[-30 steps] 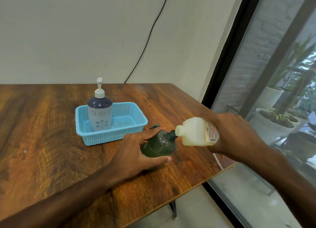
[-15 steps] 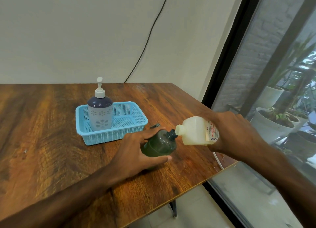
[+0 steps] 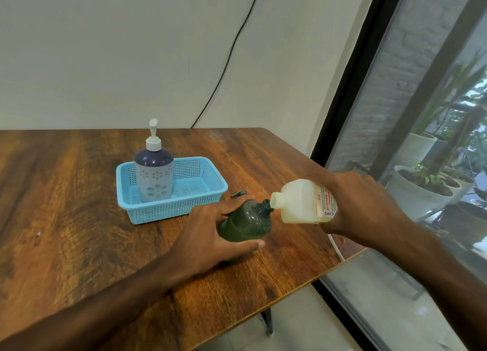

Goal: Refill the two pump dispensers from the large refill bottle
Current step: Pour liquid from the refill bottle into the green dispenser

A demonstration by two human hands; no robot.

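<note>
My left hand point(image 3: 208, 234) grips a dark green dispenser bottle point(image 3: 246, 224) that stands on the table with its pump off and its neck open. My right hand point(image 3: 363, 205) holds the white refill bottle point(image 3: 300, 204) tipped on its side, its spout touching the green bottle's neck. A second dispenser point(image 3: 154, 174), dark blue and grey with a white pump, stands upright in the left part of a light blue basket point(image 3: 200, 205). A small black part point(image 3: 238, 194), likely the removed pump, lies on the table just behind the green bottle; my hand hides most of it.
The wooden table point(image 3: 66, 219) ends close to my right hand, beside a large window with a black frame point(image 3: 342, 118). A black cable point(image 3: 226, 60) runs down the wall behind. Potted plants point(image 3: 421, 190) stand outside the glass.
Almost nothing has moved. The refill bottle stays tipped at the green bottle's neck, raised very slightly.
</note>
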